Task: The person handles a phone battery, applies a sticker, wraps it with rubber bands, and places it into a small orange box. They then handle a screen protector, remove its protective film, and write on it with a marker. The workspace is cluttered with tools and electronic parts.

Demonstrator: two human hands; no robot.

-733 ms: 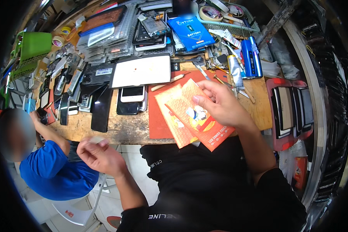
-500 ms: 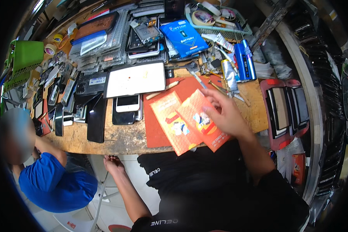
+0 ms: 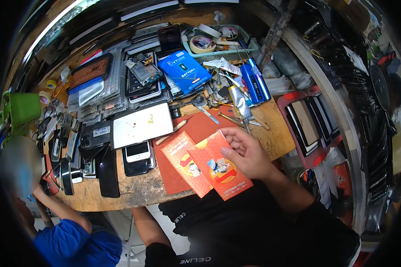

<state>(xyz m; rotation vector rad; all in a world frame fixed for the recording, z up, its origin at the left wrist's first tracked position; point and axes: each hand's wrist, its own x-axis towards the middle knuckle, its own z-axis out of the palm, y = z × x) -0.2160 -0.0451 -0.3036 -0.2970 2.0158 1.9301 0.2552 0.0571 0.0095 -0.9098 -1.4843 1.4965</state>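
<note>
My right hand (image 3: 247, 153) grips an orange padded envelope (image 3: 229, 182) by its upper right edge, thumb on the front and fingers curled behind. This envelope is tilted and overlaps a second orange padded envelope (image 3: 176, 153), which lies over a red mat (image 3: 196, 129) at the table's near edge. Both have a yellow circle and small pictures printed on them. My left forearm (image 3: 149, 224) reaches beneath the table edge, where the hand is hidden. A wooden-handled tool (image 3: 178, 126) and a thin blade (image 3: 208, 115) rest on the mat above the envelopes.
Left of the mat are a white board (image 3: 140, 127), a white phone (image 3: 138, 152) and several dark phones. Behind stand a blue battery packet (image 3: 182, 71) and a basket of tape rolls (image 3: 236, 51). A red bin (image 3: 283, 104) is at right; a person in blue (image 3: 75, 242) sits at left.
The view has shifted, so the table sits lower. My right hand has closed more firmly on the front envelope and turned it more upright. My left hand has gone out of sight beneath the table.
</note>
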